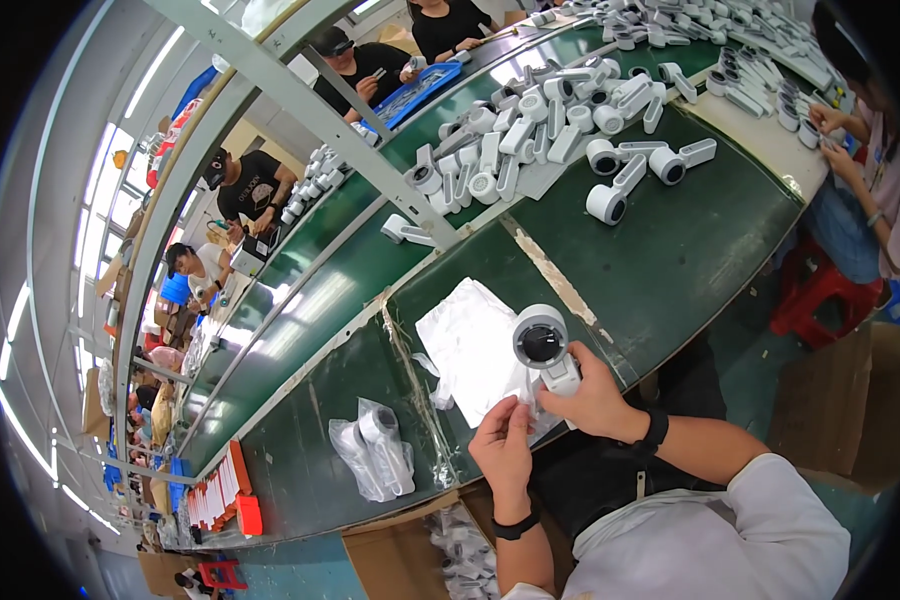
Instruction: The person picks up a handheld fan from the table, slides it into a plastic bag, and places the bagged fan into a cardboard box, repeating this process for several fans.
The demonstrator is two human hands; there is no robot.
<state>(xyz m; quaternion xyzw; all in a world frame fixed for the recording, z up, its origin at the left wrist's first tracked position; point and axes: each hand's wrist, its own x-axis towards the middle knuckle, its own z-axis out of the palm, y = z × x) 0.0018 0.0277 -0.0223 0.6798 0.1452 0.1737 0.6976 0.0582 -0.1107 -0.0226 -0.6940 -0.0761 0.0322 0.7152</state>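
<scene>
My right hand (598,398) is wrapped round the handle of a white handheld device (542,338). Its round head has a grey ring and a dark, glossy centre, and it faces up. Beside it, my left hand (502,448) pinches the near edge of a white plastic bag (505,385), close under the device's handle. That bag lies on a flat stack of white plastic bags (462,325) on the green workbench (315,440). To the left, devices wrapped in a clear bag (375,450) rest on the bench.
A large heap of the same devices (530,120) covers the far bench, with a few loose ones (610,200) nearer. Below the edge, an open cardboard box (395,555) holds bagged pieces. A metal frame post (330,130) crosses at left. Co-workers sit along the line; one person (875,170) is at right.
</scene>
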